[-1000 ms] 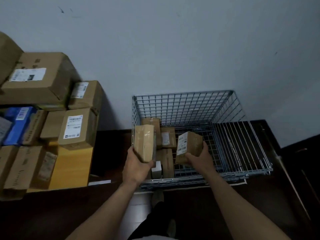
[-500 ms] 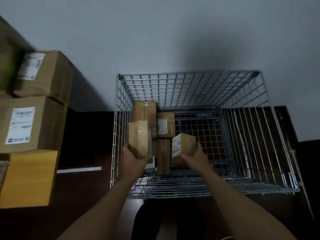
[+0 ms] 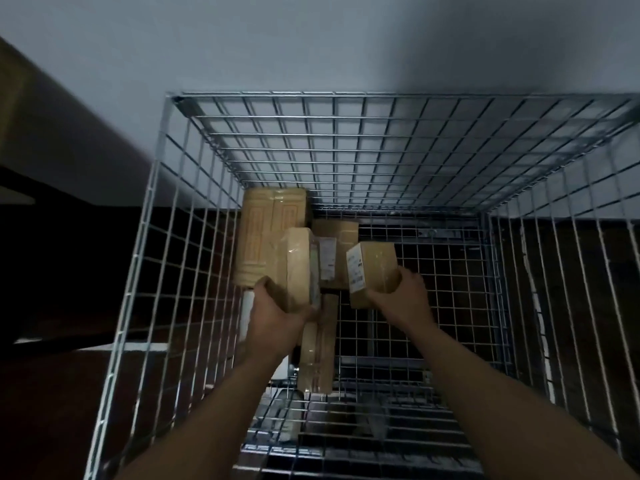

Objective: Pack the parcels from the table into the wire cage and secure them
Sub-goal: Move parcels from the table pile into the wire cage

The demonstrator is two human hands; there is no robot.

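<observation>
The left hand [image 3: 273, 317] grips a tall taped parcel [image 3: 297, 265] and the right hand [image 3: 405, 292] clasps a labelled parcel [image 3: 375, 268], both inside the wire cage [image 3: 152, 258], above the stacked parcels [image 3: 268, 233] along its left side. If let go at this height, either could tumble off that uneven pile. Both forearms reach forward and down, palms facing inward.

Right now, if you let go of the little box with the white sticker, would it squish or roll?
Probably neither: the little box has straight edges and flat faces in the right hand, so it looks stiff and should not roll. One hand holds it by one end, so it is likely light. Its shiny tape might be slippery.
</observation>
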